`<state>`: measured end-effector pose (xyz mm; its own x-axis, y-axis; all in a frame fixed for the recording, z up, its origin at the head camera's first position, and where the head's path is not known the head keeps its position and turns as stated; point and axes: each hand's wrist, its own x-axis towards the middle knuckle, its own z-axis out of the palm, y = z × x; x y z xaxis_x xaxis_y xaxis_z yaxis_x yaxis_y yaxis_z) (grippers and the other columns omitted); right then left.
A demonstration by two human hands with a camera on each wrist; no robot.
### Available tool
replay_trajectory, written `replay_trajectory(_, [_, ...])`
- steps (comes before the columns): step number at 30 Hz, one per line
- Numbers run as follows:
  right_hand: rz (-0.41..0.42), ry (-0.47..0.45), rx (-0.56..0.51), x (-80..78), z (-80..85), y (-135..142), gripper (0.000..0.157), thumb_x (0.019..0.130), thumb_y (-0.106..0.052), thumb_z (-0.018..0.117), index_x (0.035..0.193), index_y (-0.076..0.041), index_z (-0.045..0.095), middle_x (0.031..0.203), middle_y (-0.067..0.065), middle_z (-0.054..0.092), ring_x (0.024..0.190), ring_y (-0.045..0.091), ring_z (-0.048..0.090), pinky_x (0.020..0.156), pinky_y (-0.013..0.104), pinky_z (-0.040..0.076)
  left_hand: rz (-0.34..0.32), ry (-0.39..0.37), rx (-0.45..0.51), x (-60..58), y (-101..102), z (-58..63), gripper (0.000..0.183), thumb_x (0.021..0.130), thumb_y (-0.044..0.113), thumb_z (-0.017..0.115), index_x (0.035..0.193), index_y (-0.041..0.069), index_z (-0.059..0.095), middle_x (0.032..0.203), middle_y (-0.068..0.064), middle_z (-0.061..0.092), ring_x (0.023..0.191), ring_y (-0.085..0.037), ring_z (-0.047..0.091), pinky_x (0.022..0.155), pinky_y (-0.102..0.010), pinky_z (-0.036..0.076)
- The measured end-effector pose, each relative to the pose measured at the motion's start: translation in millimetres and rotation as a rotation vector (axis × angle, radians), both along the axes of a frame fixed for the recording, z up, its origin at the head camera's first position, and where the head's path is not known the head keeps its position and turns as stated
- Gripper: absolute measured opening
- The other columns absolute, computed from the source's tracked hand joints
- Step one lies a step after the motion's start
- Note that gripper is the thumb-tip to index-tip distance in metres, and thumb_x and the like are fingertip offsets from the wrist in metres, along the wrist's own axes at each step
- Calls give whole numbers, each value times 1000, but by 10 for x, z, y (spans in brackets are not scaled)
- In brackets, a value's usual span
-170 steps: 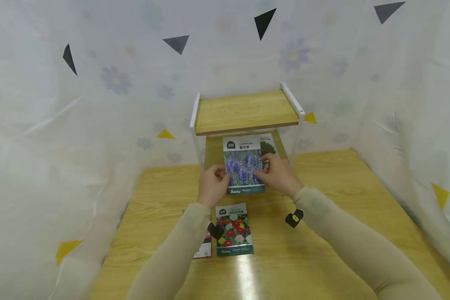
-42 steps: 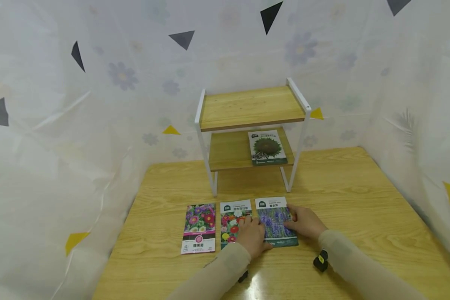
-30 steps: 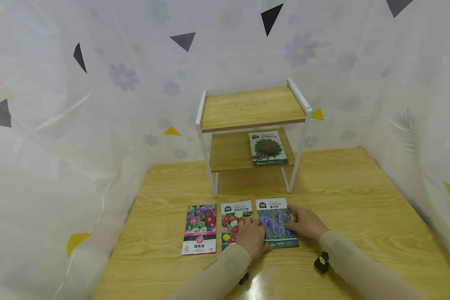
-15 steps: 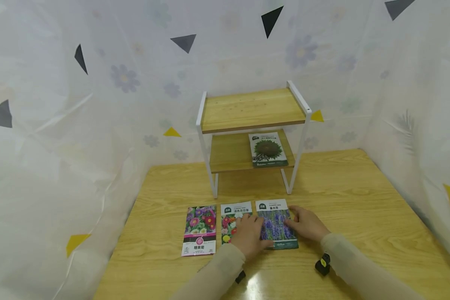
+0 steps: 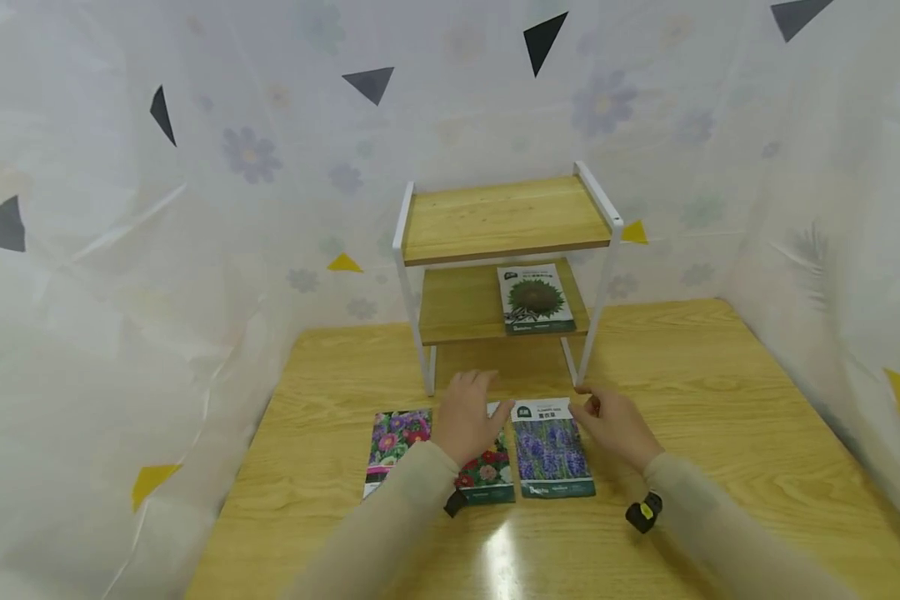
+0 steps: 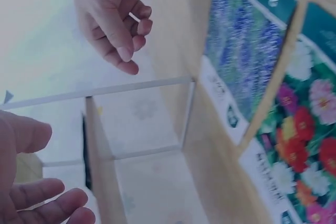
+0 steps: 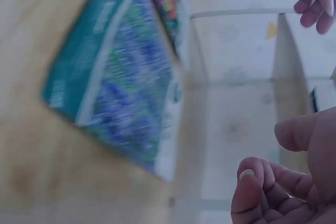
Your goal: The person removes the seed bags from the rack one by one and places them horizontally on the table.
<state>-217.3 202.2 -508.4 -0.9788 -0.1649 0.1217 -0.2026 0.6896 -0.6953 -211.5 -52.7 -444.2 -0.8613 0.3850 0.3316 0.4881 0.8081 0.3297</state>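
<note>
Three flower seed packets lie side by side on the table. The right one has purple lavender (image 5: 551, 454), the middle one mixed red and white blooms (image 5: 491, 479), the left one pink and purple daisies (image 5: 390, 437). My left hand (image 5: 467, 421) is above the middle packet with its fingers spread, hiding part of it. At the upper right corner of the lavender packet is my right hand (image 5: 617, 425), fingers loosely bent. The right wrist view shows nothing between its thumb and fingers (image 7: 249, 192). A sunflower seed packet (image 5: 536, 296) rests on the rack's lower shelf.
Behind the packets stands a two-tier rack (image 5: 506, 218) with white metal legs and wooden boards. The wooden table (image 5: 690, 358) reaches back to pale, flower-printed sheeting (image 5: 480, 117), which also hangs at both sides.
Earlier both hands held the lavender packet up before the rack; then it lay on the table under them. Since half a second ago both hands have come off the packets and moved toward the rack.
</note>
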Motion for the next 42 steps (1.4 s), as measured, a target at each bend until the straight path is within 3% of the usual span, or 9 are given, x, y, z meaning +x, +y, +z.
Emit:
replay_trajectory(5, [25,157,8,-58,414,-156,40,93,-35,52,119,-5,56,77,-2,57,55,12,49,50,30,41,5,-49,127,-132,22,276,51,91,42,51,129,7,47,113,-4,55,105,-19,50,86,-35,43])
replay_trajectory(10, [28,335,38,-190,727,-279,32,91,-26,56,114,-3,60,86,1,61,71,12,56,60,32,48,-1,-126,187,-299,107,522,53,91,39,53,129,3,47,110,-5,56,99,-18,53,82,-34,45])
replay_trajectory(14, [1,376,44,-352,888,-353,35,91,-27,57,116,-2,59,93,5,62,81,18,58,66,38,48,7,-209,251,-449,203,637,55,91,41,53,130,4,46,114,-8,55,99,-17,52,81,-33,45])
replay_trajectory(20, [-33,298,119,-616,1036,-441,48,91,-31,55,127,1,49,111,19,56,98,33,54,79,49,44,71,-294,287,-687,363,745,53,92,38,50,132,3,45,118,-11,54,95,-17,53,80,-33,45])
replay_trajectory(23, [-49,230,184,-750,1080,-454,54,91,-33,54,129,4,45,122,26,49,107,40,48,85,54,40,105,-312,273,-797,435,763,53,93,38,48,133,3,44,120,-12,54,101,-21,54,82,-35,46])
replay_trajectory(28, [-108,124,220,-935,1135,-473,59,91,-33,52,132,8,40,131,33,35,117,48,36,91,58,34,156,-324,273,-995,521,668,52,95,37,43,133,1,45,123,-12,53,110,-24,51,86,-36,44])
replay_trajectory(33, [-139,44,268,-1073,1106,-522,61,92,-33,49,132,11,36,130,34,33,117,50,32,90,58,33,200,-337,264,-1179,572,522,47,96,30,41,131,-1,47,130,-13,50,119,-27,45,94,-37,39])
replay_trajectory(39, [-127,40,311,-1245,1112,-533,63,93,-36,43,126,18,36,126,37,34,119,49,27,100,54,18,205,-328,145,-1274,622,510,47,98,28,37,130,-5,46,132,-17,46,123,-32,39,101,-38,31])
replay_trajectory(42, [-133,23,308,-1313,1147,-518,66,93,-38,41,128,17,34,127,37,31,118,50,25,99,54,18,223,-330,103,-1284,644,545,45,97,28,38,124,-6,51,125,-18,51,117,-31,45,96,-38,36])
